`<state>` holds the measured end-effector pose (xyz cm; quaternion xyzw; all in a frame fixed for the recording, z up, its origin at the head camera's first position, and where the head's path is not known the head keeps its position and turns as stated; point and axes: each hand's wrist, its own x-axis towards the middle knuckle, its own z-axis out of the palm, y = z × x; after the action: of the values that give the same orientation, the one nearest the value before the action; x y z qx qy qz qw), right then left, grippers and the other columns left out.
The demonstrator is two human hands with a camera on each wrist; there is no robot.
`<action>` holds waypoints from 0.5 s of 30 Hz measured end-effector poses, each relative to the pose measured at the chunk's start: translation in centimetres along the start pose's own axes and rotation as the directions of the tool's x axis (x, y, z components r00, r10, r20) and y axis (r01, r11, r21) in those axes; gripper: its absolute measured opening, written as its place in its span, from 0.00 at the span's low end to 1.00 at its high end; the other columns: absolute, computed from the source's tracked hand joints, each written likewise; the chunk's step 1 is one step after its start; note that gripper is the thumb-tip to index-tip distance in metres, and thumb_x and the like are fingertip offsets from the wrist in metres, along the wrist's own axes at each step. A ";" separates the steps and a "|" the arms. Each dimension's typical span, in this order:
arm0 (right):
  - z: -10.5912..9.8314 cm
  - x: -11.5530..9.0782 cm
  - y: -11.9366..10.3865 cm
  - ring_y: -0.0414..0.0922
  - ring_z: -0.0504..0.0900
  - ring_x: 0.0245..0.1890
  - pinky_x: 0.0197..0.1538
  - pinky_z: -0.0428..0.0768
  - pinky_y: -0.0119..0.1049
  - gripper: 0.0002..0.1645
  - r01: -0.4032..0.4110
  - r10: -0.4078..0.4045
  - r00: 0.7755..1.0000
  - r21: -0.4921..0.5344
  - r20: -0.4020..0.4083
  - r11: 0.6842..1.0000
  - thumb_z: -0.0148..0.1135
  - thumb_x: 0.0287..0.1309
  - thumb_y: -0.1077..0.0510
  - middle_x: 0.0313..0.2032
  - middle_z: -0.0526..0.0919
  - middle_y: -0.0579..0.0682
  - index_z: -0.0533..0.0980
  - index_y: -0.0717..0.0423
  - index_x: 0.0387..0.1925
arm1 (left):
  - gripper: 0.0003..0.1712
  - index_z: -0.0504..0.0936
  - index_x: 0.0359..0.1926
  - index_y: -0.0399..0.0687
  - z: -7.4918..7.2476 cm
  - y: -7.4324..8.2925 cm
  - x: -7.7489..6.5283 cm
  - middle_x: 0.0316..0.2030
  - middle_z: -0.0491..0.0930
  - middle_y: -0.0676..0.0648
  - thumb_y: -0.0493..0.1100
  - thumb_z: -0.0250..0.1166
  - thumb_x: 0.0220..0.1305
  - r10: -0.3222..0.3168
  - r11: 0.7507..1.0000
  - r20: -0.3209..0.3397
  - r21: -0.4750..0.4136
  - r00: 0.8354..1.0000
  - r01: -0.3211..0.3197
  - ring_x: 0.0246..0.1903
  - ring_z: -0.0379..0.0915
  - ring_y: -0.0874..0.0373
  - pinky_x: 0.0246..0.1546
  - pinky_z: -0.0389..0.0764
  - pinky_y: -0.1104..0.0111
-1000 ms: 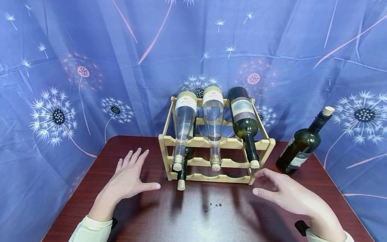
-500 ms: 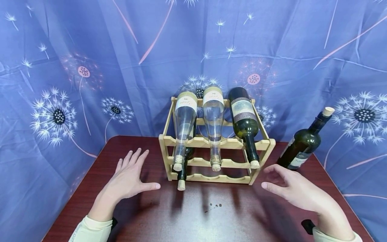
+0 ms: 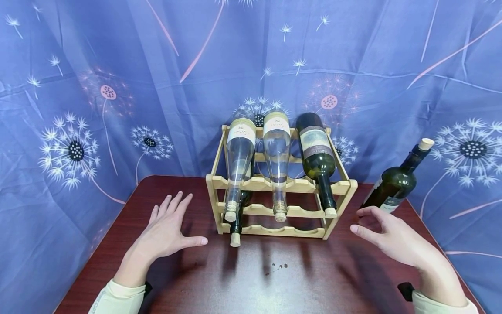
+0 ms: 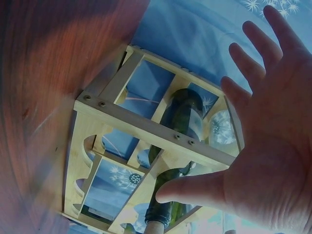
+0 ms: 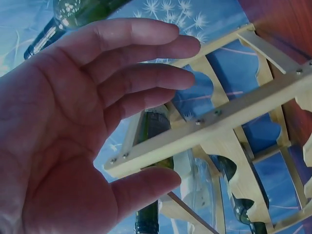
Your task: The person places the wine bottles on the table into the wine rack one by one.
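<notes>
A light wooden wine rack [image 3: 298, 186] stands on the table. Across its top lie two clear bottles, one on the left [image 3: 240, 152] and one in the middle [image 3: 276, 152], and a dark green bottle [image 3: 318, 161] at the right, all corked necks forward. Lower at the left, another dark bottle [image 3: 236, 226] pokes its corked neck out. My left hand [image 3: 164, 231] is spread left of the rack, holding nothing. To the rack's right front, my right hand [image 3: 396, 237] has loosely bent fingers with nothing between them. Behind it stands an upright corked green bottle [image 3: 396, 183], its base hidden by the hand.
The dark red table [image 3: 219, 283] runs beneath everything, with a few small dark spots [image 3: 280, 266] in front of the rack. A blue curtain [image 3: 188, 113] with dandelion prints hangs behind and along both sides.
My right hand has moved to the right, away from the rack's front corner, and now covers the lower part of the upright green bottle. The left hand and the racked bottles stay put.
</notes>
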<state>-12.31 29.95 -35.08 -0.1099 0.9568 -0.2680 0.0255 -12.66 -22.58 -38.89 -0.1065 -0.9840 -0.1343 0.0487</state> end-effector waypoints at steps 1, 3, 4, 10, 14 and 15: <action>-0.1 0.0 0.1 0.47 0.81 0.44 0.38 0.77 0.38 0.32 -0.006 0.006 1.000 -0.003 -0.003 1.000 0.58 0.60 0.36 0.43 0.82 0.49 0.70 0.53 0.57 | 0.73 0.49 0.75 0.53 0.0 0.0 0.0 0.72 0.48 0.38 0.85 0.61 0.33 0.001 1.000 0.000 -0.003 1.000 -0.001 0.70 0.38 0.34 0.60 0.42 0.33; -0.2 0.1 0.3 0.46 0.81 0.43 0.39 0.76 0.38 0.33 -0.013 0.013 1.000 -0.013 -0.007 1.000 0.58 0.60 0.36 0.43 0.82 0.49 0.70 0.53 0.57 | 0.72 0.49 0.75 0.53 -0.1 0.0 0.0 0.72 0.49 0.38 0.84 0.62 0.33 0.002 1.000 -0.003 -0.002 1.000 -0.002 0.70 0.38 0.34 0.60 0.42 0.33; -0.2 0.1 0.5 0.47 0.81 0.44 0.39 0.76 0.39 0.33 -0.017 0.017 1.000 -0.016 -0.006 1.000 0.58 0.60 0.36 0.44 0.82 0.49 0.69 0.53 0.57 | 0.72 0.49 0.75 0.52 -0.1 0.0 0.0 0.72 0.49 0.38 0.84 0.62 0.33 0.002 1.000 -0.004 0.000 1.000 -0.002 0.70 0.38 0.34 0.60 0.42 0.33; -0.6 0.2 1.2 0.52 0.79 0.48 0.42 0.75 0.45 0.34 -0.033 0.033 0.999 -0.033 -0.009 0.999 0.57 0.61 0.35 0.48 0.80 0.53 0.69 0.54 0.59 | 0.74 0.49 0.75 0.52 -0.1 0.0 0.0 0.72 0.48 0.38 0.86 0.59 0.32 0.002 1.000 -0.004 0.004 1.000 -0.002 0.70 0.38 0.34 0.60 0.42 0.33; -0.8 0.2 1.7 0.56 0.78 0.49 0.43 0.74 0.49 0.36 -0.051 0.050 0.999 -0.056 -0.021 0.997 0.56 0.61 0.35 0.48 0.80 0.55 0.68 0.55 0.60 | 0.72 0.49 0.75 0.52 -0.1 0.0 0.0 0.72 0.48 0.38 0.82 0.65 0.35 0.003 1.000 -0.004 -0.006 1.000 -0.003 0.70 0.38 0.34 0.60 0.41 0.33; -0.8 0.2 1.8 0.56 0.78 0.49 0.43 0.74 0.49 0.36 -0.056 0.054 0.998 -0.064 -0.029 0.996 0.56 0.61 0.34 0.48 0.80 0.56 0.68 0.56 0.59 | 0.71 0.49 0.75 0.52 -0.1 0.0 0.0 0.72 0.48 0.38 0.80 0.66 0.35 0.003 1.000 -0.004 -0.008 1.000 -0.003 0.70 0.37 0.34 0.60 0.41 0.33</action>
<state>-13.00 31.80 -35.31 -0.0807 0.9679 -0.2375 0.0162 -12.64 -22.64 -38.82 -0.1078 -0.9832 -0.1383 0.0506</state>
